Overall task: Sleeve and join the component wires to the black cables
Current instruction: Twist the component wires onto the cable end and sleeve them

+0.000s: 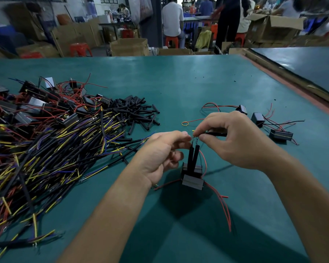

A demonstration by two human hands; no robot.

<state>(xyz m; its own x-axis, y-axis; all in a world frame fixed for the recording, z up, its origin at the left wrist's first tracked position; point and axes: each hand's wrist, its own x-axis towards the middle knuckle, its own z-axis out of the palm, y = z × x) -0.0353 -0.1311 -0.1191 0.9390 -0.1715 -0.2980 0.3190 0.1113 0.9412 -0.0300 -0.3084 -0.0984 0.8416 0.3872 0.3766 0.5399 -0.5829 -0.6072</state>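
While the left hand pinches the thin component wires between thumb and forefinger, the right hand pinches a black cable whose end meets them, above the green table. Just below is the component, with two black sleeves upright on its wires (red leads trail beneath). Loose cables lie heaped at left.

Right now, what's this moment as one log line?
left hand: pinches component wire | right hand: pinches black cable | component: two black sleeves fitted | step: joining
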